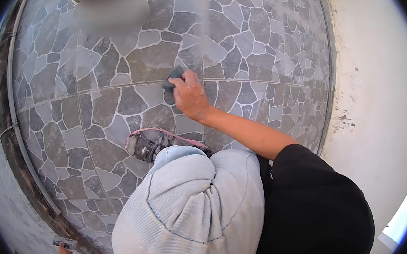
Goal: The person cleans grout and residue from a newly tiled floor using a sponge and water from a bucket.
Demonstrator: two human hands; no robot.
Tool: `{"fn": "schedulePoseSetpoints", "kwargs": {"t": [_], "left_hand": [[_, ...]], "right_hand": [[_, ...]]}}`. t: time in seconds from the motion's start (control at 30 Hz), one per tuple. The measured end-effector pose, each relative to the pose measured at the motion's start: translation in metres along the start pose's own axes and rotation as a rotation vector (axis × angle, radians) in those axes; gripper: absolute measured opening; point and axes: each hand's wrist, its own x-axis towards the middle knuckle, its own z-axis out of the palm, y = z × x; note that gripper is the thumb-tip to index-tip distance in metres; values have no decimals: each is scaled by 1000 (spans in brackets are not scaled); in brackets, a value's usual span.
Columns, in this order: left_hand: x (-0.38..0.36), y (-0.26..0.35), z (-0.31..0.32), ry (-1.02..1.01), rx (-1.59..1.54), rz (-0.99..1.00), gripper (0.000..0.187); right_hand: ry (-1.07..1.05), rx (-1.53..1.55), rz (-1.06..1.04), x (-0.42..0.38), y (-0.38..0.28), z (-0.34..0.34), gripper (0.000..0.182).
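Closest in, a bent knee in pale blue denim trousers (192, 215) fills the bottom of the view, with the black sleeve (312, 204) of the person's shirt just to its right. Down at the bottom-left edge, the left hand (69, 252) peeks in, its fingers wrapped around a small flat metallic tool (64, 242), right beside the dark raised kerb strip (22, 162) that curves along the floor's left side. Just past the knee, a worn grey shoe with a pink rim (154, 142) sits planted on the grey stone-pattern floor tiles (255, 50). Further out, the bare right arm stretches forward and the right hand (188, 95) is clenched over a small dark teal sponge pad (174, 76), pressing it down right on the pale grout line that runs across the tiles. Only the pad's far end shows beyond the fingers. Off to the right, a rough white plastered wall (379, 87) borders the tiling.
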Motion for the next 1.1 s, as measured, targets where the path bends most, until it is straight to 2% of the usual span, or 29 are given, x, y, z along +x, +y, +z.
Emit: {"fn": "schedulePoseSetpoints", "kwargs": {"t": [0.03,0.1,0.13,0.2,0.3,0.37,0.4,0.43,0.47,0.5,0.57,0.63,0.67,0.73,0.77,0.8,0.83,0.9,0.97,1.0,1.1], "left_hand": [[17,16,8,-48,43,102,27],[31,64,21,-85,360,370,26],[28,82,27,-106,363,388,26],[19,95,34,-49,-4,274,30],[20,50,18,60,154,267,35],[-1,24,-2,-81,573,302,40],[-23,16,5,-61,472,284,39],[-38,5,8,-40,371,268,39],[-47,2,2,-41,316,162,37],[-42,-12,-11,-29,249,82,36],[-41,-27,-21,-17,164,4,33],[-37,-27,-27,17,77,0,31],[-40,-22,-22,57,22,16,31],[-13,-10,-18,17,167,147,29],[2,2,-13,4,269,238,28],[11,9,-11,-6,369,323,26],[10,16,-13,-74,236,245,26],[3,30,-5,-133,106,162,26],[-22,9,-16,55,-93,105,22],[-20,-19,-32,85,-31,94,18],[-58,-87,-54,97,-76,-81,18]], "right_hand": [[-30,89,-81,19,-27,23,29],[-114,59,-192,47,-55,42,31],[-104,41,-174,42,-48,32,31],[-131,36,-190,32,-28,1,27],[-64,-213,8,-39,65,-73,31],[-29,-369,247,-95,145,-134,31],[1,-481,348,-120,182,-165,31],[48,-599,541,-145,221,-188,33],[76,-642,848,-154,243,-211,34],[73,-642,841,-153,246,-207,34],[230,-627,1316,-145,251,-197,37],[255,-461,1025,-132,193,-132,42],[111,-359,770,-114,141,-106,42],[-36,-19,525,-69,30,-49,39],[-263,126,357,-47,-8,-30,39],[-426,138,36,-22,-34,-21,33],[-434,135,20,-6,-37,-19,33],[-342,87,-307,20,-39,-11,28],[-287,-30,-281,15,10,-52,28],[-201,-82,-248,0,58,-75,29],[-253,-343,62,-46,178,-183,23]]}}
